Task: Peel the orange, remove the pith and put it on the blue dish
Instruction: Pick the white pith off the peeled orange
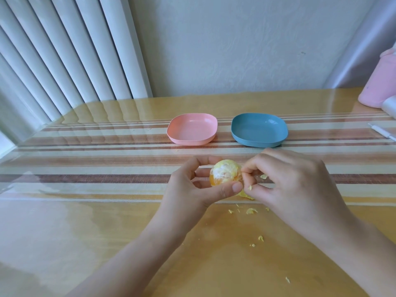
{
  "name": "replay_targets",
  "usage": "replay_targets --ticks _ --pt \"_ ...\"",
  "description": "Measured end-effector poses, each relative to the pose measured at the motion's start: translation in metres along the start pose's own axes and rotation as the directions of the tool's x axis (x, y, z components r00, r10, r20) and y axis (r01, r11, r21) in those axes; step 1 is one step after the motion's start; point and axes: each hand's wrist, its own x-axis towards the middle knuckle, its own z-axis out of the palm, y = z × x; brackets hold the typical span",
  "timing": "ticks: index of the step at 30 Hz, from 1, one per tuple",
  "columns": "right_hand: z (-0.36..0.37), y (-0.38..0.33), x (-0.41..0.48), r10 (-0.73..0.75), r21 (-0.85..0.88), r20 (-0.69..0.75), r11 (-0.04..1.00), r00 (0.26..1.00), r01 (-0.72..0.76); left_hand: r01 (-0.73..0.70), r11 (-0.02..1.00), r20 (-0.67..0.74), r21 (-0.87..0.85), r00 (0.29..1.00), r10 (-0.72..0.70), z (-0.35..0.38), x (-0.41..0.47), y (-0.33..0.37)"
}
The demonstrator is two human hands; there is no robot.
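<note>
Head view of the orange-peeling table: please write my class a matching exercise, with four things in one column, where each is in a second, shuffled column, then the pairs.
Column one
1. orange
2. blue dish
3. pink dish
4. peel scraps

Column two
A. scattered on the table
B. empty, the right-hand dish of the pair
C. gripped by the left hand
D. empty, the left-hand dish of the pair

Pairs: 1-C, 2-B, 3-D, 4-A
</note>
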Motion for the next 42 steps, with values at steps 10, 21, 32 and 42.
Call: replay_targets --ticks 10,21,32,42 --pt "-0.0015 -0.0033 0.0026 0.272 0.329 0.046 0.904 0.961 -0.272 -0.031 1.0 0.057 0.0 0.998 0.031 -0.0041 0.0028 -0.0009" --pt "-0.005 -0.0006 0.0056 0.411 0.596 0.203 0.668 0.889 -0.445 -0.018 0.993 0.037 -0.114 0.999 0.023 -0.0084 0.0073 -0.0029" --pt "0.003 -0.0031 -0.0015 0.082 0.053 -0.057 0.996 0.995 -0.079 -0.111 0.989 -0.039 0.093 0.993 0.115 -0.0022 0.0 -0.0025" --pt "-0.002 -0.0054 0.0023 0.149 0.098 -0.037 0.985 0.988 -0.145 -0.075 0.997 0.05 0.005 0.996 0.074 -0.0026 0.0019 -0.002"
